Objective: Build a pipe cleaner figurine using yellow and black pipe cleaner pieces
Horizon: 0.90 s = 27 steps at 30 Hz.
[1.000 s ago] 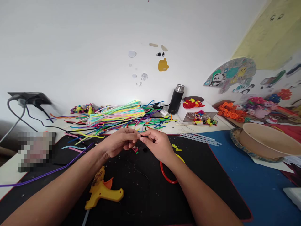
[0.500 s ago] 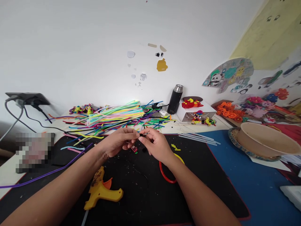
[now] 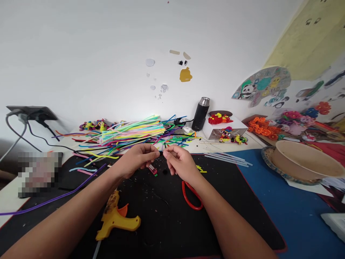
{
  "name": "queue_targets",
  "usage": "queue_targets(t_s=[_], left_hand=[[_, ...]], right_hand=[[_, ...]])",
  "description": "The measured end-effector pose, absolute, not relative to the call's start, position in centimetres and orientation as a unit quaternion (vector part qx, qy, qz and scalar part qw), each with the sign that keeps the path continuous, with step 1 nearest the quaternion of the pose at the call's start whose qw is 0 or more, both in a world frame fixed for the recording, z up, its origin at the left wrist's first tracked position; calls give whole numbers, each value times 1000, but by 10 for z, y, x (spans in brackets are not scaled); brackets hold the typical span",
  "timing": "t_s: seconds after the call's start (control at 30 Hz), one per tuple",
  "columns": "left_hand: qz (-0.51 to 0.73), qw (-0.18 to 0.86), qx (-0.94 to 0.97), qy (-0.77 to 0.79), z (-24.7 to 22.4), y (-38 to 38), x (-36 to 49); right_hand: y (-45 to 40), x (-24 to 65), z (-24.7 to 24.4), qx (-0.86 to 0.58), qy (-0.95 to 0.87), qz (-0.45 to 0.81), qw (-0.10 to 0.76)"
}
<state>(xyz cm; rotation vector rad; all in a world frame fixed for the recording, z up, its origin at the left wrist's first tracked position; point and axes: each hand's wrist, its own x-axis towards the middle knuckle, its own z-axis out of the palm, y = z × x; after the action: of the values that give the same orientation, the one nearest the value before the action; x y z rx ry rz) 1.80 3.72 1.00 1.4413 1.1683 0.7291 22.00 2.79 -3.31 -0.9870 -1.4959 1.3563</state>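
My left hand (image 3: 140,158) is closed in a pinch, thumb against forefinger, above the black mat (image 3: 161,223). Facing it, my right hand (image 3: 181,162) pinches too, its fingertips very close to those of the left. Between them shows a tiny black piece (image 3: 161,153); its kind is too small to tell. Beneath the hands lies a small pink-red object with a white label (image 3: 152,169). A yellow glue gun (image 3: 115,219) with an orange trigger rests near my left forearm. Beside my right forearm is a red loop (image 3: 192,201), partly covered by the arm.
A heap of coloured pipe cleaners (image 3: 132,132) lies along the wall. Behind it to the right stand a black flask (image 3: 201,114) and a white box (image 3: 226,126). Clear glue sticks (image 3: 229,159) and a wide bowl (image 3: 304,158) are rightward. A power strip (image 3: 32,112) with cables is left.
My fingertips have drawn slightly apart, and my right hand has turned a little. A yellow curve by the red loop is now hidden behind my right arm.
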Motion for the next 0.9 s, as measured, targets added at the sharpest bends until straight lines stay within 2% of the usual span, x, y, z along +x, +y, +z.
queue_targets(t_s=[0.3, 0.43, 0.63, 0.9], left_hand=[[277, 510, 650, 491, 9, 37, 18], [289, 470, 666, 501, 15, 37, 16], [221, 358, 755, 503, 4, 41, 16], [40, 158, 855, 491, -11, 39, 42]], right_hand=[[29, 222, -31, -422, -624, 525, 397], [31, 230, -27, -464, -651, 484, 356], [39, 243, -31, -546, -763, 236, 252], [37, 242, -29, -561, -794, 200, 121]])
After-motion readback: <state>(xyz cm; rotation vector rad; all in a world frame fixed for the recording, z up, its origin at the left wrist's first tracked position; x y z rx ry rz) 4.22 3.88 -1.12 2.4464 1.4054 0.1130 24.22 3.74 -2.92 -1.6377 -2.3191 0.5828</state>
